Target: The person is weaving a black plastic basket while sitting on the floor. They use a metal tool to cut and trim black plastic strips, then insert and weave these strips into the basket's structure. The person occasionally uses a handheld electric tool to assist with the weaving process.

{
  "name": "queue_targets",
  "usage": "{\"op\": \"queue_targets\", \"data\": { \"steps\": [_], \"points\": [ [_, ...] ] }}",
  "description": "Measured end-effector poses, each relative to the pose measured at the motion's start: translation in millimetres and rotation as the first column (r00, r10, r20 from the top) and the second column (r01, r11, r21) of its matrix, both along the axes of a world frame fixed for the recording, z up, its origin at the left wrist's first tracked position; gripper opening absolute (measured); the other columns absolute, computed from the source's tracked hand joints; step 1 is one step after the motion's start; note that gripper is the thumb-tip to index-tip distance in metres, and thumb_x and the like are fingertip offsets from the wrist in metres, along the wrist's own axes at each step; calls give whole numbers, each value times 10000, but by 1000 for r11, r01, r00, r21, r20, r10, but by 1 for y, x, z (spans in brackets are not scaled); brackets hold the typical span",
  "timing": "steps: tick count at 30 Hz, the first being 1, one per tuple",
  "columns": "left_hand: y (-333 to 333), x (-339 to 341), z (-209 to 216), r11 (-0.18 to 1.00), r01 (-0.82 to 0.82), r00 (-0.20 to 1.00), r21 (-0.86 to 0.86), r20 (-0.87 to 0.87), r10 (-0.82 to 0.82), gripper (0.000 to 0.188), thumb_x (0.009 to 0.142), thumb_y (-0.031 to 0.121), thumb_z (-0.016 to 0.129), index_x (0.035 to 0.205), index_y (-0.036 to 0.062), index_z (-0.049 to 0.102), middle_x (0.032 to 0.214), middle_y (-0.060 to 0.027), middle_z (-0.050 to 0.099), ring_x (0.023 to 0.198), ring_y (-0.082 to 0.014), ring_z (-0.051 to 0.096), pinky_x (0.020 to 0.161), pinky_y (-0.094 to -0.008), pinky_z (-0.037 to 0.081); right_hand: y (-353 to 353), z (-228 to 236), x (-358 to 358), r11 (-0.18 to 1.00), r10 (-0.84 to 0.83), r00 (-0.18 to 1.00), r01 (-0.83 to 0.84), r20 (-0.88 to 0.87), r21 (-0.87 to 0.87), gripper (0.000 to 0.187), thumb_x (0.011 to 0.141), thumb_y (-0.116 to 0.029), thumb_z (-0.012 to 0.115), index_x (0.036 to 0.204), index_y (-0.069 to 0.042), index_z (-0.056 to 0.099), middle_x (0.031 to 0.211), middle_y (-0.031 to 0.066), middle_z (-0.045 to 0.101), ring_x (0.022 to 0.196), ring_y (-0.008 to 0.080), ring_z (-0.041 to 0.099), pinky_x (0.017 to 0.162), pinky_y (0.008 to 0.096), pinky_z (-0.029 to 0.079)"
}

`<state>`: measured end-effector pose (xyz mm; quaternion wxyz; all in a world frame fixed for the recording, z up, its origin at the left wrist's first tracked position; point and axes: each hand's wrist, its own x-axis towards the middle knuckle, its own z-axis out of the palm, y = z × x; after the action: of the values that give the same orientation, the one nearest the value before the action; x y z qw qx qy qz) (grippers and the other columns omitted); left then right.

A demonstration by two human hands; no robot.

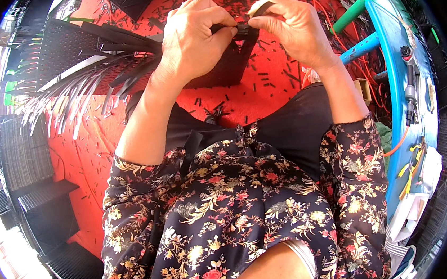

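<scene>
Both my hands are at the top middle, over the edge of a black woven piece (pixel 223 71) that looks like part of a basket or box. My left hand (pixel 193 41) is closed, thumb against fingers, at the dark strip along that edge. Close by on the right, my right hand (pixel 296 29) pinches the end of a dark flat strip (pixel 261 9). Long loose black strips (pixel 124 42) fan out to the left from beneath my left wrist. Behind them stands a perforated-looking black woven panel (pixel 64 50). My fingers partly hide where the strips meet the edge.
Black offcuts litter the red floor covering (pixel 93 135). Black woven boxes (pixel 52 213) stand at the left. Along the right runs a blue bench (pixel 395 124) with a hand tool (pixel 410 83) and yellow strips (pixel 413 170) on it. Orange cords (pixel 324 16) trail near a green leg (pixel 350 16).
</scene>
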<state>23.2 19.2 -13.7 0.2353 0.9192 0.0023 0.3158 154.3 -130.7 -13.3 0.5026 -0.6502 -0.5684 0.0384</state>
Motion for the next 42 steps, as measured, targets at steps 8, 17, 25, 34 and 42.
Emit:
{"op": "queue_targets", "data": {
  "steps": [8, 17, 25, 34, 42],
  "points": [
    [5, 4, -3, 998, 38, 999, -46, -12, -38, 80, 686, 131, 696, 733, 78, 658, 740, -49, 610, 788, -244, 598, 698, -379, 450, 5, 11, 4, 996, 18, 999, -15, 35, -86, 116, 821, -110, 674, 867, -15, 627, 808, 2, 554, 732, 73, 531, 686, 236, 443],
    [4, 0, 1, 999, 40, 998, -23, -52, -41, 89, 694, 2, 662, 780, 2, 636, 788, -78, 620, 779, -226, 599, 724, -312, 461, 9, 11, 12, 993, 25, 983, -45, -184, -110, 167, 810, -136, 694, 816, 15, 625, 778, -10, 538, 722, 69, 514, 665, 238, 440],
    [3, 0, 2, 998, 40, 998, -42, -48, -42, 88, 693, -10, 662, 777, 2, 637, 774, -77, 613, 763, -222, 597, 701, -314, 458, 7, 12, 0, 998, -51, 979, 40, -199, -55, 164, 817, -142, 685, 789, 9, 626, 686, -19, 543, 642, 56, 480, 588, 227, 395],
    [1, 0, 3, 994, 55, 996, -91, -67, -61, 78, 702, 2, 660, 778, 3, 641, 764, -79, 605, 759, -220, 589, 700, -317, 452, -6, 11, -20, 997, -44, 852, 69, -522, 29, 117, 814, -122, 682, 811, -10, 649, 684, -18, 591, 621, 23, 491, 558, 197, 393],
    [-4, 5, 9, 994, 31, 993, -109, -109, -43, 70, 722, 28, 660, 790, 16, 652, 754, -72, 597, 759, -214, 587, 701, -309, 449, -26, -15, -40, 969, 159, 557, 71, -815, 238, 58, 848, -70, 627, 850, -12, 622, 657, 24, 577, 528, 54, 435, 470, 187, 313]
  ]
}}
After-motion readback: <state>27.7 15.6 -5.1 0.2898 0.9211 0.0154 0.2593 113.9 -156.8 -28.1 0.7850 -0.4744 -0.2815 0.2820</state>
